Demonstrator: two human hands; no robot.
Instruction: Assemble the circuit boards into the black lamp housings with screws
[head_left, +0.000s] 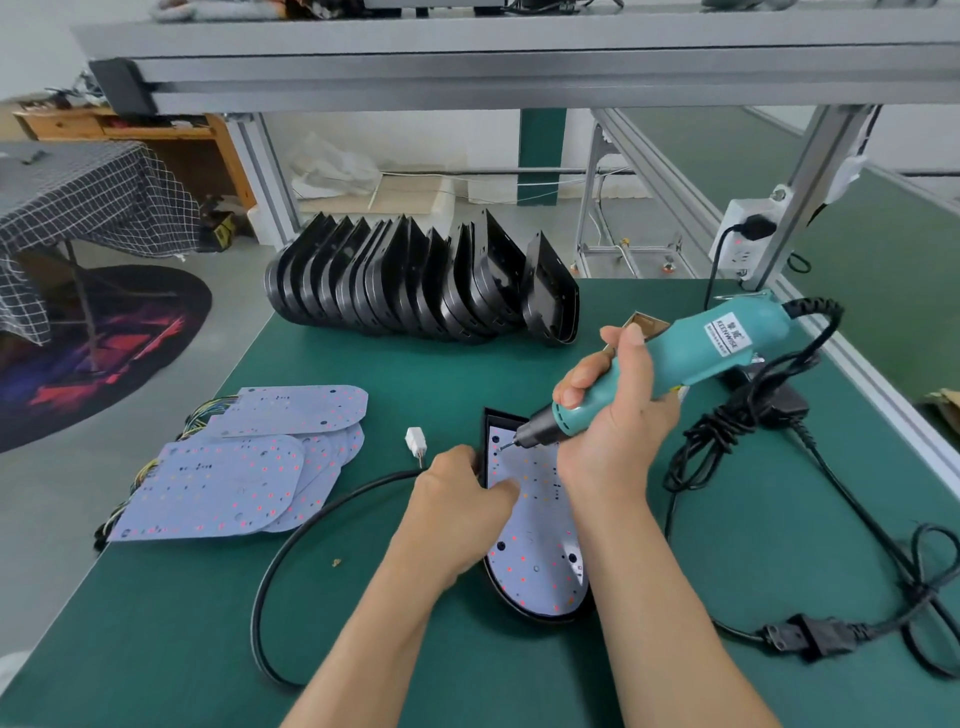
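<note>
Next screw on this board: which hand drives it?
Right. The right hand already grips the electric screwdriver, its bit at the circuit board in the black housing. The left hand rests on the housing's edge, steadying it.

A green bench (156, 649) carries a coiled black power cord (727, 431) near its right edge. Past the far right corner, a white socket strip (743, 239) holds a plug. A checked tablecloth (78, 192) hangs off left.
</note>
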